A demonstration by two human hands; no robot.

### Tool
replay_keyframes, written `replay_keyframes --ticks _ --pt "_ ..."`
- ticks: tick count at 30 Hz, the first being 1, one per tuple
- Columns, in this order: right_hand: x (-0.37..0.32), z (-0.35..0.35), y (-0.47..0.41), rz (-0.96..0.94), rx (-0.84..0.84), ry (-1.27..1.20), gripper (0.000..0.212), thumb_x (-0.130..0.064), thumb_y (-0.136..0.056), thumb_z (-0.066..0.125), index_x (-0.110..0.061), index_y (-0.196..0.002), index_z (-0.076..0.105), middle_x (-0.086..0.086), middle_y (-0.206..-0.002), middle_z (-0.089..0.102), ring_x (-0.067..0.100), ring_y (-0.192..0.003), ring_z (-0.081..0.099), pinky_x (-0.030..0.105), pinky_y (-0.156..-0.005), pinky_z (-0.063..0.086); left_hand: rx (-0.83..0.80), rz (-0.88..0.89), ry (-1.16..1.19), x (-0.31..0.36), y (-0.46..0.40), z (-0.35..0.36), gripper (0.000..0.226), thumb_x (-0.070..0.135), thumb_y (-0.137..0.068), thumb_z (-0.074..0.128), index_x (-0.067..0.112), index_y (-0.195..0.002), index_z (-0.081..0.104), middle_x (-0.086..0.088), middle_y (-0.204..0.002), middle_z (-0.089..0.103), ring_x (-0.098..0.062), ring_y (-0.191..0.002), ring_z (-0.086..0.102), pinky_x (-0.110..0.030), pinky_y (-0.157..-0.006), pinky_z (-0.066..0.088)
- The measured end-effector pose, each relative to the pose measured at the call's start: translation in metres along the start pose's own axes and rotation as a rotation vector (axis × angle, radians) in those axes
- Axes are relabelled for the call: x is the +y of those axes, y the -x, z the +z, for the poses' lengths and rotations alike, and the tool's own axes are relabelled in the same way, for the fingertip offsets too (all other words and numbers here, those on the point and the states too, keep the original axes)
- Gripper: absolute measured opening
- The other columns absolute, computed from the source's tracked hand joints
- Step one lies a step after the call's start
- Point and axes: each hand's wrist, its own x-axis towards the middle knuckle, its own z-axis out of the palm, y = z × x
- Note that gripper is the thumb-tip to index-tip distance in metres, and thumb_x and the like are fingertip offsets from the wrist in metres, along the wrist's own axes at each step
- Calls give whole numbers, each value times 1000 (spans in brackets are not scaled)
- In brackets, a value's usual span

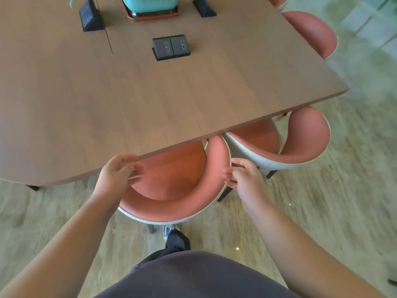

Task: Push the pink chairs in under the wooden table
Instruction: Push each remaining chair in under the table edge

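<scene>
The wooden table (pixel 90 108) fills the upper left of the head view. A pink chair (pixel 171 204) with a grey outer shell stands right in front of me, its seat partly under the table's near edge. My right hand (pixel 243 176) grips the chair's right rim, thumb inside and fingers outside. My left hand (pixel 120 172) is at the chair's left rim by the table edge, fingers loosely extended and blurred. A second pink chair (pixel 307 134) sits just to the right, touching the first, also partly under the table.
A third pink chair (pixel 311 32) stands at the table's right side. On the table are black socket boxes (pixel 170 47) and a teal pot (pixel 150 5) on a tray. My foot (pixel 169 230) is behind the near chair on the pale wood floor.
</scene>
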Motion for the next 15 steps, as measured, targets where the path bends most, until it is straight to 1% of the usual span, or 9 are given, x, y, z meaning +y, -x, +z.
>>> replay_keyframes --ticks 3,5,8,10,12,15 --pt "-7 -15 35 -87 -33 -14 41 -13 -78 45 -22 -114 64 1 -88 80 18 -79 72 40 -84 61 -37 112 12 15 36 4 35 -1 -100 42 19 -112 69 -4 -94 81 -21 -93 79 -41 -85 61" --pt "-10 -27 58 -134 -46 -23 39 -13 -80 48 -23 -113 65 2 -89 79 19 -82 73 41 -84 61 -60 191 23 20 64 4 36 -1 -100 41 18 -113 68 -3 -95 81 -21 -94 78 -41 -85 61" --pt "-9 -45 100 -215 -52 -42 32 -10 -87 50 -23 -112 66 2 -90 79 17 -85 75 39 -83 60 -73 287 65 24 112 -1 35 -1 -99 41 17 -114 68 -5 -97 81 -24 -95 78 -42 -85 60" --pt "-7 -56 131 -282 -63 -48 33 -5 -91 47 -22 -113 66 2 -90 79 17 -85 75 39 -84 60 -79 335 90 22 148 -7 34 0 -98 43 16 -114 68 -8 -98 81 -25 -94 78 -39 -84 62" --pt "-4 -67 163 -348 -66 -64 35 -6 -89 47 -22 -112 67 4 -91 78 19 -88 74 38 -83 60 -75 372 114 18 182 -15 35 0 -96 44 17 -114 69 -9 -97 80 -26 -93 79 -33 -80 64" --pt "2 -80 206 -431 -85 -90 33 -14 -86 49 -31 -105 70 6 -93 77 22 -88 73 38 -82 60 -62 422 111 10 226 -33 38 -3 -96 43 17 -113 70 -13 -97 79 -28 -93 78 -32 -80 64"
